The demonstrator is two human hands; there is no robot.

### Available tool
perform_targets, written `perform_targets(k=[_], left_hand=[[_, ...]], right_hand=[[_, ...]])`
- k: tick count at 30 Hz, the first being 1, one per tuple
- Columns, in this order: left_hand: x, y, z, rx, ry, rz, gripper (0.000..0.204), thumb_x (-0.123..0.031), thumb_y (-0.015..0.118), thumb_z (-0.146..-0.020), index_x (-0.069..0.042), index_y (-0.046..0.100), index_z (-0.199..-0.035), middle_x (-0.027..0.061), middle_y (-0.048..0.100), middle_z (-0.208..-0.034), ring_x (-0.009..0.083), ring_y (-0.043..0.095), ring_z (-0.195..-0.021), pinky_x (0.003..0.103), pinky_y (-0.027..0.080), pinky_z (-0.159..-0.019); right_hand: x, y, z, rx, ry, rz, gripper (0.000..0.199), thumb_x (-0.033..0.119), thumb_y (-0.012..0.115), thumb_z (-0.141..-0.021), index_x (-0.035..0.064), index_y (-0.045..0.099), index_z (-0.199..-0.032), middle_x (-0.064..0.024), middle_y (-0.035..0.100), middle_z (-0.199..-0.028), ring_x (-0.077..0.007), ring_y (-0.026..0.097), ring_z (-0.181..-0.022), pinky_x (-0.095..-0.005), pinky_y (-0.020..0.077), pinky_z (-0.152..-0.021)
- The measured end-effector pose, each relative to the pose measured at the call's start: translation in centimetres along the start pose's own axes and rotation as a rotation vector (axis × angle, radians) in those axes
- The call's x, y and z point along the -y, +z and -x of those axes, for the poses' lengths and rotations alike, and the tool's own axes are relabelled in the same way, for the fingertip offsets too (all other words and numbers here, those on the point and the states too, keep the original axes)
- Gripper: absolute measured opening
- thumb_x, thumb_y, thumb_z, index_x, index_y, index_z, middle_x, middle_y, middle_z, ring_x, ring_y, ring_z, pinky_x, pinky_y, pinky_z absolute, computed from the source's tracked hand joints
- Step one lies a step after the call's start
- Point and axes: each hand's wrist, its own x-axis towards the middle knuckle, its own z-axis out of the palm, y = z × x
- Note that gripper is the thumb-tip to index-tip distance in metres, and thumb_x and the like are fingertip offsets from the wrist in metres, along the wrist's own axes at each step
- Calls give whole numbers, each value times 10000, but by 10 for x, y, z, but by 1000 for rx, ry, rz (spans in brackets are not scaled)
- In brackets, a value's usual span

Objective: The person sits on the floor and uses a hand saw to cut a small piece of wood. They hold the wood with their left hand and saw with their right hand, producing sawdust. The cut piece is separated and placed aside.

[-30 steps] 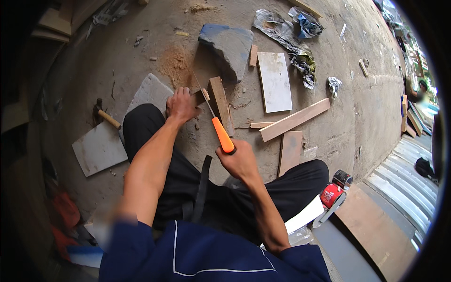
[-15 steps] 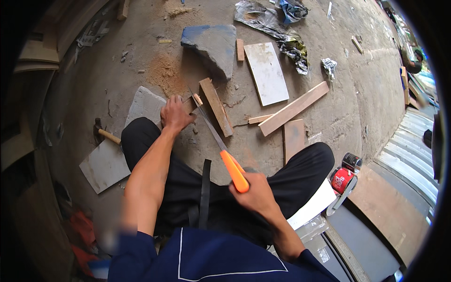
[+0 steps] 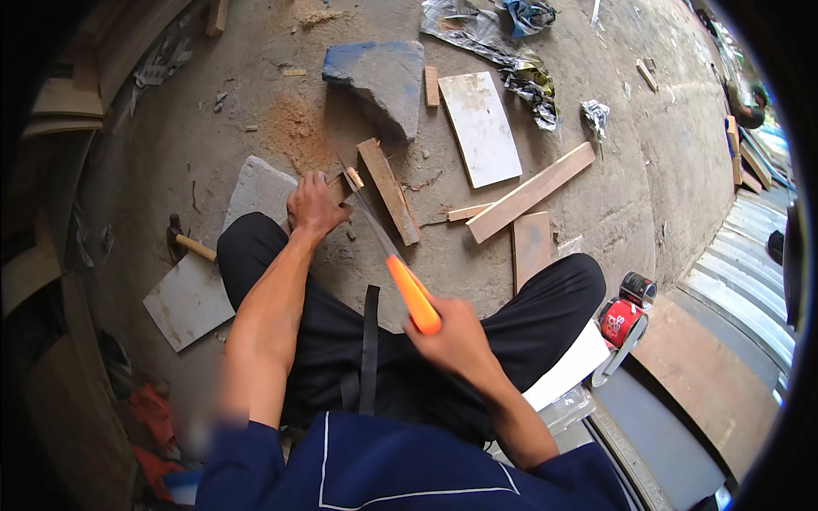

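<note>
My right hand is wrapped round the orange handle of a handsaw. Its thin blade runs forward and left to a small piece of wood, whose pale end shows beside the blade. My left hand grips that wood from the left, close to the blade; much of the piece is hidden by the fingers and shadow. Just right of the blade lies a short wooden block. A pale flat slab is on the ground beneath and behind my left hand.
Sawdust and a grey-blue stone block lie ahead. To the right are a white board, a wooden strip and crumpled foil. A hammer rests left of my knee, and cans stand at right.
My right hand and the saw handle have moved slightly forward and to the left, along the blade's line. My left hand stays at the wood.
</note>
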Motion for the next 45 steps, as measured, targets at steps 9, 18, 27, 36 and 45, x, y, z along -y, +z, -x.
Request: perform_targets(k=[9, 18, 27, 36, 45], left_hand=[[-9, 11, 11, 25, -49, -19, 652, -340, 784, -557, -44, 510, -1069, 123, 524, -1075, 294, 507, -1070, 427, 413, -870], [-10, 1, 10, 14, -61, -12, 662, -356, 800, -562, -47, 508, -1069, 120, 523, -1085, 296, 506, -1074, 437, 415, -866], [4, 3, 9, 4, -41, -42, 655, -348, 804, -567, -40, 508, -1064, 125, 527, -1085, 296, 515, -1067, 451, 430, -840], [19, -11, 19, -5, 23, -4, 675, -357, 814, -550, -41, 503, -1060, 116, 532, -1062, 288, 522, -1052, 437, 421, -850], [82, -29, 38, 44, -28, 35, 653, -317, 800, -555, -33, 505, -1064, 120, 523, -1060, 276, 510, -1064, 424, 420, -854]], right_hand=[[-8, -12, 23, 45, 18, -52, 239, 194, 662, -735, -38, 618, -769, -221, 594, -661, -409, 590, -640, -409, 481, -589], [5, -19, 28, 55, 47, -37, 202, 178, 679, -717, -13, 628, -757, -210, 597, -667, -383, 590, -630, -394, 478, -608], [8, 16, -45, -32, 12, -43, 250, 193, 664, -726, -43, 583, -722, -217, 571, -620, -368, 594, -598, -402, 454, -562], [13, 33, -34, 6, 50, -8, 187, 157, 648, -735, -24, 604, -742, -206, 563, -617, -359, 582, -589, -380, 453, -561], [59, 63, 17, 41, 79, 29, 226, 183, 640, -753, -39, 596, -747, -225, 566, -634, -386, 577, -601, -391, 457, -584]])
